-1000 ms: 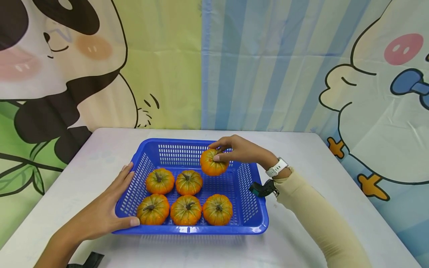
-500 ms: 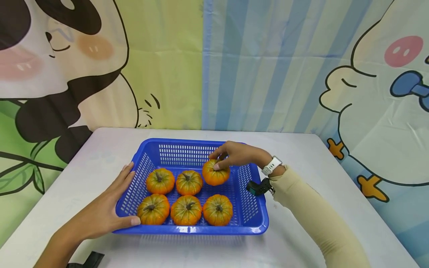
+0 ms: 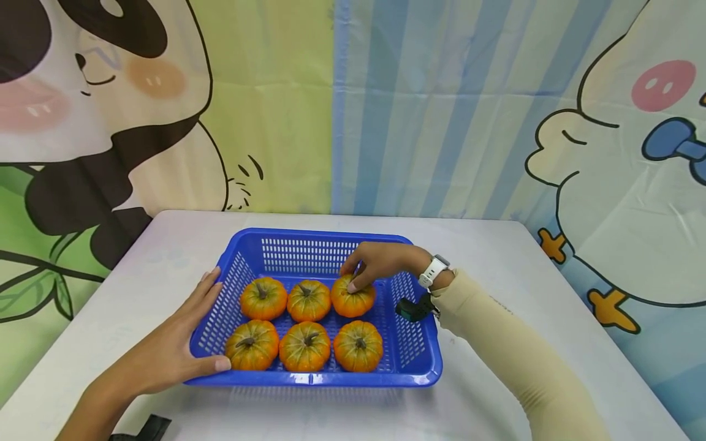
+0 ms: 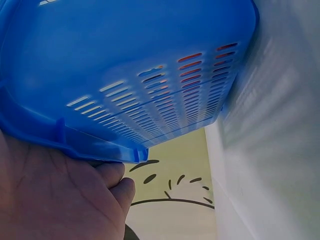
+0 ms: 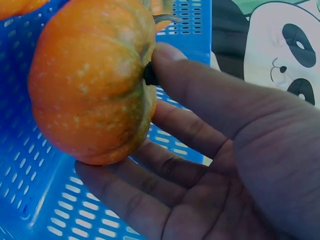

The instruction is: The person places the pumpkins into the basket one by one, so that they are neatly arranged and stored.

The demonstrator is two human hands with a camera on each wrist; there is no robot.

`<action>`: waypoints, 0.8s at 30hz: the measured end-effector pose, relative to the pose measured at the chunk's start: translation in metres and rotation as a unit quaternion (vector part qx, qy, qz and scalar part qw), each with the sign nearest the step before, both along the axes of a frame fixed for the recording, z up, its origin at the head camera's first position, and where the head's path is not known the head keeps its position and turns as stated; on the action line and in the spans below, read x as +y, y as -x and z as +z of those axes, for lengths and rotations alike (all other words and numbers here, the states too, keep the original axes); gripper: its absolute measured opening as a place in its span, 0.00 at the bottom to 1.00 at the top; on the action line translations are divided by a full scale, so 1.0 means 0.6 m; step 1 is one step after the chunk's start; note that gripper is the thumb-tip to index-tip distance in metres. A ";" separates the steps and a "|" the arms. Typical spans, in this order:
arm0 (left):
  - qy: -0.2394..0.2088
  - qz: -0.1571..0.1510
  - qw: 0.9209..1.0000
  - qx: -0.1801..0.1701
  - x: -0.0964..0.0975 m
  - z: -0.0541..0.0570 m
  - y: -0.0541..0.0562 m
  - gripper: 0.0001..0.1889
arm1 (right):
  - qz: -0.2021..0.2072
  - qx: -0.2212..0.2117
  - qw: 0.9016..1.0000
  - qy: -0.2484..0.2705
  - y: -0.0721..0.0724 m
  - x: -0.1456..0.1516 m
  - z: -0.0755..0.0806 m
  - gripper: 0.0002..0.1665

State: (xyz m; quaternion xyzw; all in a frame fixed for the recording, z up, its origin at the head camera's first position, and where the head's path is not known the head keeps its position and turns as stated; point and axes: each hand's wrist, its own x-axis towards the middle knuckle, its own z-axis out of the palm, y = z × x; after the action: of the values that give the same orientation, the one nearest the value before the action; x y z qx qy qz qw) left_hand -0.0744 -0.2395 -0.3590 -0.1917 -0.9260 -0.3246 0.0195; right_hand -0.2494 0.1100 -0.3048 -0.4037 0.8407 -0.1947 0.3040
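Note:
In the head view, a blue plastic basket (image 3: 309, 379) holds small orange pumpkins in two rows. My right hand (image 3: 380, 262) holds a pumpkin (image 3: 353, 301) at the right end of the back row, low in the basket. In the right wrist view, the thumb presses by the stem of this pumpkin (image 5: 90, 85), while the fingers reach round its side and underside. My left hand (image 3: 165, 349) rests along the basket's left side, thumb on the front rim and fingers extended along the left rim. The left wrist view shows its palm (image 4: 60, 195) beneath the rim.
Beside the held pumpkin sits another pumpkin (image 3: 309, 300), with one more (image 3: 263, 298) to its left. Three pumpkins (image 3: 305, 346) line the front. The basket stands on a white table (image 3: 485, 257) before a cartoon-printed curtain (image 3: 419, 110). A black strap (image 3: 149, 429) shows at the lower left.
My right hand has lowered the pumpkin into the basket, into line with the back row. The left hand has stayed at the basket's left side.

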 end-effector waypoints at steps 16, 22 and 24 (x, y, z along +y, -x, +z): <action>-0.004 -0.001 1.000 -0.001 0.002 0.002 -0.002 0.59 | 0.016 -0.057 0.998 -0.015 -0.006 0.002 -0.003 0.35; -0.005 -0.003 1.000 0.006 -0.003 0.000 -0.002 0.59 | -0.007 -0.047 0.999 0.002 -0.007 0.021 0.018 0.37; -0.005 -0.004 1.000 0.008 -0.005 0.000 -0.002 0.59 | -0.016 -0.044 0.999 0.015 -0.006 0.035 0.023 0.37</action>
State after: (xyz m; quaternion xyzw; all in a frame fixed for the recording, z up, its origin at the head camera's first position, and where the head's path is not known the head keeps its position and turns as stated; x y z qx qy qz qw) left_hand -0.0734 -0.2425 -0.3588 -0.1977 -0.9235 -0.3277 0.0262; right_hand -0.2457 0.1309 -0.2908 -0.3861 0.8299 -0.2290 0.3314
